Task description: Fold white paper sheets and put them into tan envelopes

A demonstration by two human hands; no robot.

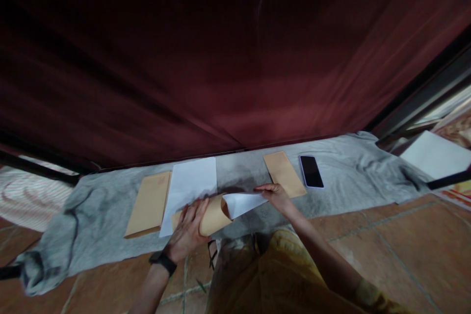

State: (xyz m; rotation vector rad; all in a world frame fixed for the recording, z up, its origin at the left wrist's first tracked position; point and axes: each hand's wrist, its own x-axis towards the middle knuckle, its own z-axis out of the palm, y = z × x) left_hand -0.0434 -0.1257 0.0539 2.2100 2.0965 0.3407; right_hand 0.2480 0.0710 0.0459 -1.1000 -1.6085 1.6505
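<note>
My left hand [189, 228] grips a brown envelope [213, 213] by its body, fingers wrapped over it, on a grey cloth [346, 171]. My right hand [275, 195] pinches a folded white paper [243, 202] whose end sits in the envelope's open mouth. A black watch is on my left wrist.
A white sheet [191, 181] and a second brown envelope [149, 203] lie to the left; a third envelope [284, 172] and a dark phone [311, 171] lie to the right. A dark red curtain hangs behind. Another white sheet [434, 154] rests far right. Tiled floor in front.
</note>
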